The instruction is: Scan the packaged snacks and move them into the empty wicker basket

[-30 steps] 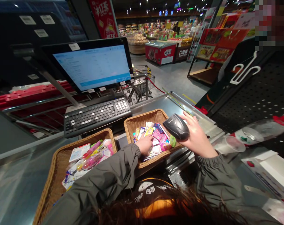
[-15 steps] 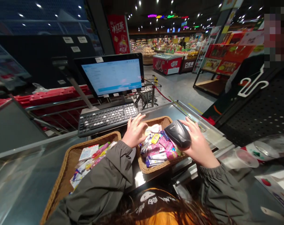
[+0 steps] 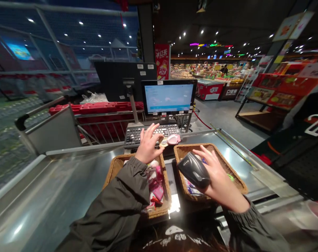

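Between thumb and fingers, my left hand (image 3: 148,143) pinches a small item with a pink and white oval part (image 3: 173,140), raised in front of the keyboard (image 3: 135,135). My right hand (image 3: 213,171) is wrapped round a black handheld scanner (image 3: 194,170), which hangs over the right wicker basket (image 3: 224,157). Small packets show in that basket, partly hidden by the scanner. Under my left forearm lies the left wicker basket (image 3: 166,204), with pink and red packets (image 3: 156,185) inside.
A lit monitor (image 3: 169,97) stands behind the keyboard, beside a second dark screen (image 3: 117,78). The baskets rest on a metal counter (image 3: 59,182). A clear cup (image 3: 316,213) is at the right, near a red and orange shelf (image 3: 284,84).
The view has turned left. My left hand has lifted from the right basket with the small item and moved left. The scanner remains in my right hand; the left basket now shows pink packets.
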`<action>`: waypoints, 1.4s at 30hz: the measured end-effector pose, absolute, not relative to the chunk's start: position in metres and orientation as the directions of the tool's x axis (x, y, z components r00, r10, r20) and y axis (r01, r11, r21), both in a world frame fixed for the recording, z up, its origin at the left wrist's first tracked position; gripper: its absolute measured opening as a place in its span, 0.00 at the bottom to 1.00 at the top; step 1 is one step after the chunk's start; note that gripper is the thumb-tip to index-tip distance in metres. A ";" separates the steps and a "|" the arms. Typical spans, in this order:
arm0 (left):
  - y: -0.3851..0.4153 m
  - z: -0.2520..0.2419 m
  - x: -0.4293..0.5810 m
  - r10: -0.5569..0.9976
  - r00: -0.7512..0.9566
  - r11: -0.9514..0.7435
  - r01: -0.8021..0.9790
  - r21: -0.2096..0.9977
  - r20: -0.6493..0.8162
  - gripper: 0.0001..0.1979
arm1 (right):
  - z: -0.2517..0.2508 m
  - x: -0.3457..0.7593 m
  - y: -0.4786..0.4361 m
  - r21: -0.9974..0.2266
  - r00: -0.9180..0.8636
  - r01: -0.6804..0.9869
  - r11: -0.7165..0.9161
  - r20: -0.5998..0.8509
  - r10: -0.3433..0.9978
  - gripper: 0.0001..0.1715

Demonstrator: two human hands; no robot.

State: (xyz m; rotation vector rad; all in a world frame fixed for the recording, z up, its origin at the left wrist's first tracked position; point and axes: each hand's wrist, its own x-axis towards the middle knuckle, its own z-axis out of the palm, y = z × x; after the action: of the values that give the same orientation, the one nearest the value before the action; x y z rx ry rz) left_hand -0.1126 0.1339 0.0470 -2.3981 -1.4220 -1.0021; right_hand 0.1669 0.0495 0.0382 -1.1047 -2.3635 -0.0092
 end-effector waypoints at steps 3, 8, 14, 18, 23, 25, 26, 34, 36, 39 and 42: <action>0.126 0.048 -0.127 0.709 0.302 -0.506 0.847 0.161 0.637 0.15 | 0.042 0.147 0.046 -0.181 -0.561 0.697 0.694 0.463 0.686 0.28; 0.114 0.046 -0.142 0.687 0.325 -0.512 0.851 0.116 0.650 0.14 | 0.046 0.126 0.042 -0.159 -0.579 0.691 0.706 0.463 0.671 0.30; 0.110 0.045 -0.154 0.681 0.339 -0.510 0.855 0.088 0.649 0.13 | 0.047 0.116 0.038 -0.157 -0.574 0.692 0.705 0.473 0.669 0.29; 0.109 0.045 -0.158 0.685 0.340 -0.506 0.858 0.086 0.644 0.13 | 0.047 0.111 0.037 -0.169 -0.573 0.688 0.706 0.471 0.671 0.32; 0.107 0.045 -0.161 0.686 0.345 -0.505 0.859 0.079 0.641 0.15 | 0.045 0.108 0.037 -0.174 -0.580 0.682 0.710 0.463 0.670 0.30; 0.107 0.044 -0.162 0.688 0.347 -0.504 0.861 0.074 0.638 0.15 | 0.045 0.108 0.037 -0.174 -0.583 0.680 0.713 0.462 0.668 0.30; 0.107 0.044 -0.162 0.689 0.346 -0.501 0.862 0.074 0.637 0.15 | 0.045 0.108 0.037 -0.175 -0.583 0.678 0.713 0.463 0.668 0.30; 0.107 0.044 -0.162 0.695 0.333 -0.491 0.867 0.083 0.638 0.17 | 0.042 0.112 0.036 -0.198 -0.575 0.680 0.706 0.453 0.681 0.30; 0.107 0.044 -0.162 0.695 0.328 -0.490 0.868 0.087 0.640 0.17 | 0.042 0.113 0.035 -0.202 -0.573 0.677 0.708 0.459 0.679 0.30; 0.107 0.044 -0.163 0.694 0.322 -0.487 0.869 0.091 0.645 0.17 | 0.043 0.114 0.033 -0.201 -0.575 0.674 0.711 0.460 0.676 0.30; 0.105 0.045 -0.163 0.694 0.314 -0.485 0.869 0.098 0.648 0.16 | 0.043 0.115 0.030 -0.200 -0.583 0.676 0.709 0.442 0.681 0.31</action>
State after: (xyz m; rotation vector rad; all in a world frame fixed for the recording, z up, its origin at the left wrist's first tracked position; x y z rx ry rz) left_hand -0.1629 0.1049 0.0451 -2.3135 -1.4158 -0.9332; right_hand 0.1152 0.0304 0.0434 -1.0385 -2.4214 0.0132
